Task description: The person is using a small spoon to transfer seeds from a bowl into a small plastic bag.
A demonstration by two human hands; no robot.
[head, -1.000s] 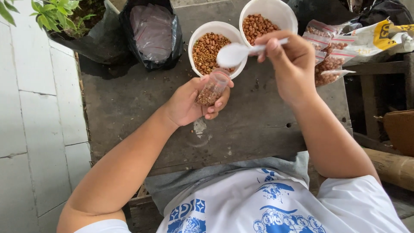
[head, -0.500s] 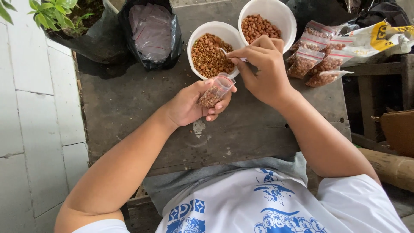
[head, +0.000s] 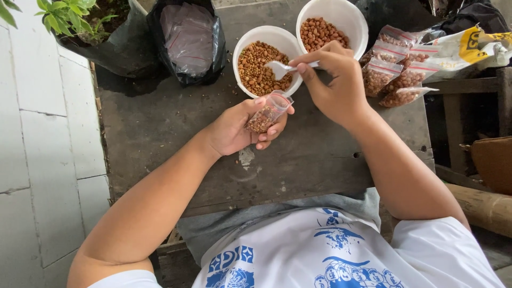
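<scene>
- Left hand point(head: 234, 128) is closed round a small clear bag point(head: 266, 113), partly filled with seeds, held just below the near white bowl point(head: 242, 42).
- Right hand point(head: 333, 80) pinches a white spoon point(head: 282, 68) over that bowl; filling looks unfinished.
- Sealed packets point(head: 397, 74) lie to the right on the dark wooden table point(head: 160, 138); pale floor tiles left.

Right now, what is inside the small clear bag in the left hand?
The clear bag in the left hand holds brown seeds in its lower part; its mouth is open. The palm covers the bag's bottom.
</scene>
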